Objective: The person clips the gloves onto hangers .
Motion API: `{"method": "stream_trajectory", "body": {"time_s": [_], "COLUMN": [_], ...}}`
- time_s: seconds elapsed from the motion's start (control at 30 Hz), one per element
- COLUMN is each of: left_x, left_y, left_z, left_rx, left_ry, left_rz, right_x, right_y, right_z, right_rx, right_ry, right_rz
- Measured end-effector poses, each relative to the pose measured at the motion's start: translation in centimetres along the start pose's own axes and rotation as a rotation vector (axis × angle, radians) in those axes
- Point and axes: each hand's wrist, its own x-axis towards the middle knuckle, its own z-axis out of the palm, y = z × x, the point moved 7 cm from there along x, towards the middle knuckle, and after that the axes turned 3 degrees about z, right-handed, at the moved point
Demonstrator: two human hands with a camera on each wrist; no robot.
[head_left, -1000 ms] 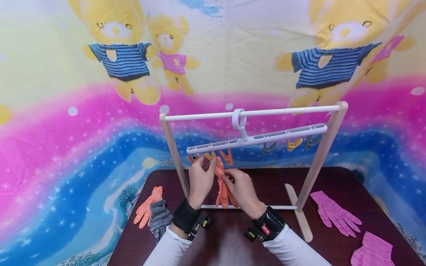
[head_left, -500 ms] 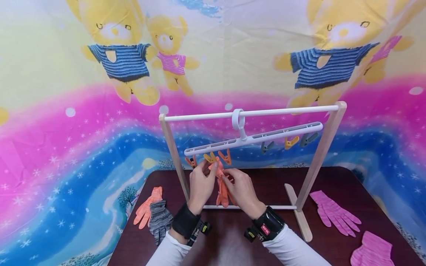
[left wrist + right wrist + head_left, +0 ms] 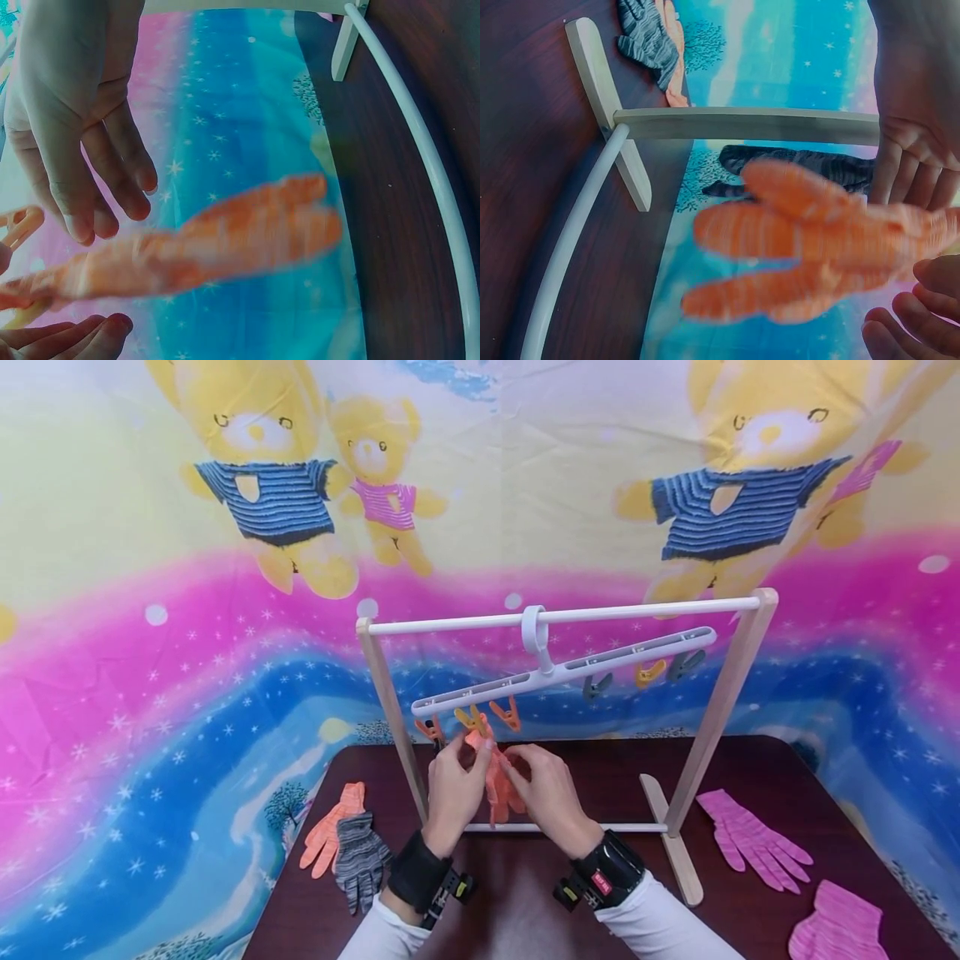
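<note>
An orange knit glove (image 3: 501,789) hangs from a yellow clip (image 3: 469,719) on the left half of a white hanger (image 3: 517,682). My left hand (image 3: 454,787) is just below that clip, its thumb overlapping the glove's cuff in the head view. On the other side my right hand (image 3: 551,789) stays close to the glove, fingertips at its edge. In the left wrist view the right hand's loose fingers (image 3: 131,176) lie beside the blurred glove (image 3: 217,244). The right wrist view shows the left hand's fingers (image 3: 904,176) extended behind it.
The hanger tilts down leftward on a white rail (image 3: 645,608) between wooden posts. A dark grey glove (image 3: 802,166) hangs at its left end. Orange (image 3: 324,835) and grey gloves (image 3: 358,860) lie on the table at left, pink gloves (image 3: 753,839) at right. Other clips hang unused.
My left hand has lowered off the yellow clip, which now shows uncovered. The orange glove has swung and spread a little. The hanger's right end has turned slightly and shifted left.
</note>
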Motion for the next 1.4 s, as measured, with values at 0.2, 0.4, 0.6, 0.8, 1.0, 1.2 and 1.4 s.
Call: {"method": "stream_trajectory", "body": {"time_s": [0.2, 0.4, 0.6, 0.8, 1.0, 1.2, 1.4], "left_x": [-0.4, -0.8, -1.4, -1.8, -2.3, -2.8, -3.6], "left_y": [-0.2, -0.5, -1.2, -1.9, -2.3, -2.7, -3.4], "left_z": [-0.1, 0.0, 0.0, 0.0, 0.0, 0.0, 0.1], "left_rx": [0.026, 0.024, 0.052, 0.054, 0.047, 0.066, 0.063], "left_ry": [0.005, -0.014, -0.018, -0.021, -0.025, -0.029, -0.036], "left_rz": [-0.023, -0.023, -0.025, -0.049, -0.056, -0.071, -0.077], "right_x": [-0.3, -1.1, -2.0, -2.8, -3.3, -3.9, -4.8], "right_y": [0.4, 1.3, 2.4, 3.0, 3.5, 4.0, 4.6], "right_z": [-0.1, 0.2, 0.5, 0.5, 0.5, 0.5, 0.6], "right_rx": [-0.011, -0.035, -0.048, -0.051, -0.065, -0.087, -0.1], "right_ry": [0.008, -0.004, -0.021, -0.029, -0.033, -0.069, -0.074], "right_rz": [0.022, 0.045, 0.068, 0.075, 0.084, 0.124, 0.125]}}
